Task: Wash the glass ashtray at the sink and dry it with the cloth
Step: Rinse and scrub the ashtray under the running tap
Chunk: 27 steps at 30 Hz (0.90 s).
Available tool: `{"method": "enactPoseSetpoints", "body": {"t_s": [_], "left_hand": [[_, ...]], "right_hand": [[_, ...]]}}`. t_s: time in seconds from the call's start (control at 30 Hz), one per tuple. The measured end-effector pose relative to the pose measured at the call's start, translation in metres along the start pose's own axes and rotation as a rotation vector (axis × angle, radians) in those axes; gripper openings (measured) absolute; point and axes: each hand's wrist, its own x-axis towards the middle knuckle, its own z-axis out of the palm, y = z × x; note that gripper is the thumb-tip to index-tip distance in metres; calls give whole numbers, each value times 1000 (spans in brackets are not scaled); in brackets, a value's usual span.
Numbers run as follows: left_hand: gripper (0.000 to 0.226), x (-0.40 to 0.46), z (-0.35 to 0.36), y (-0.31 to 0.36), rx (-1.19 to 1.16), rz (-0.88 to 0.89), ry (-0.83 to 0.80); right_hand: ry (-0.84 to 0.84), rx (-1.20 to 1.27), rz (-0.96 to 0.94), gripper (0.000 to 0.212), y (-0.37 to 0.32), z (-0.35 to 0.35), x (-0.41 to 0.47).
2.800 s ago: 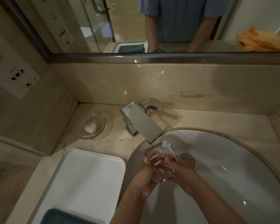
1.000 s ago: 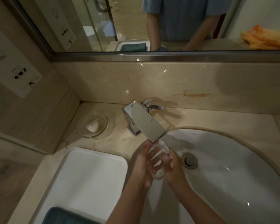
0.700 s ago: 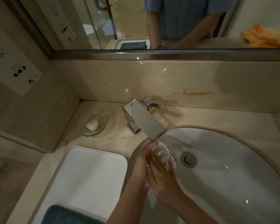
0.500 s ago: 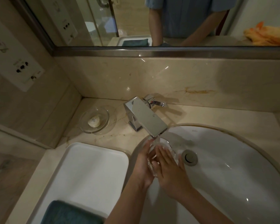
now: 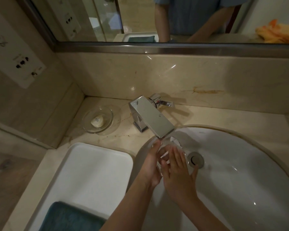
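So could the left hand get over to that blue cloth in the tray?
Probably yes, once free. The cloth lies uncovered in the white tray beside the left hand, nothing between. But that hand now holds the ashtray under the tap.

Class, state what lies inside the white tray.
A teal cloth lies at the near end of the white tray; the left arm covers its corner, and the frame crops the rest.

I see the beige marble counter carrying a round glass soap dish, a white rectangular tray and a chrome square faucet.
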Motion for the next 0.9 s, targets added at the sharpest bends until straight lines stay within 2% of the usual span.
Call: {"method": "enactPoseSetpoints", "body": {"t_s": [0.1, 0.17, 0.23, 0.3, 0.33, 0.37, 0.43, 0.47, 0.53, 0.63, 0.7, 0.8, 0.9], "left_hand": [[43, -2, -2, 5, -8, -10, 26], [45, -1, -6, 6, -51, -15, 36], [42, -2, -10, 8, -95, -10, 17], [33, -5, -8, 9, -80, -31, -74], [28, -7, -6, 8, -55, -48, -126], [30, -8, -4, 8, -30, -55, -170], [55, -8, -2, 8, 4, -46, -210], [67, -9, -1, 8, -20, -46, -244], [75, -9, 1, 9, -88, -49, -293], [53, -11, 9, 12, -60, 9, -322], [34, -12, 12, 12, 56, 88, -258], [32, -14, 15, 9, 193, 149, -53], [25, -16, 14, 4, 228, 99, -9]], "right_hand": [[-93, -4, -26, 51, -1, 0, -14], [-80, 142, -149, 40, 4, -2, -17], [116, 407, -232, 32, 13, -5, -11], [278, 564, -172, 31, 24, -9, 4], [229, 638, -87, 37, 27, -15, 11], [95, 749, 37, 44, 28, -20, 17], [-183, 993, 190, 30, 32, -25, 26], [-249, 1075, 214, 19, 34, -27, 31], [-241, 1126, 232, 25, 37, -27, 37], [-149, 1254, 259, 24, 36, -24, 39], [-94, 1325, 277, 19, 34, -23, 39], [9, 1382, 311, 23, 33, -23, 38], [73, 1442, 328, 23, 33, -22, 36]]}}
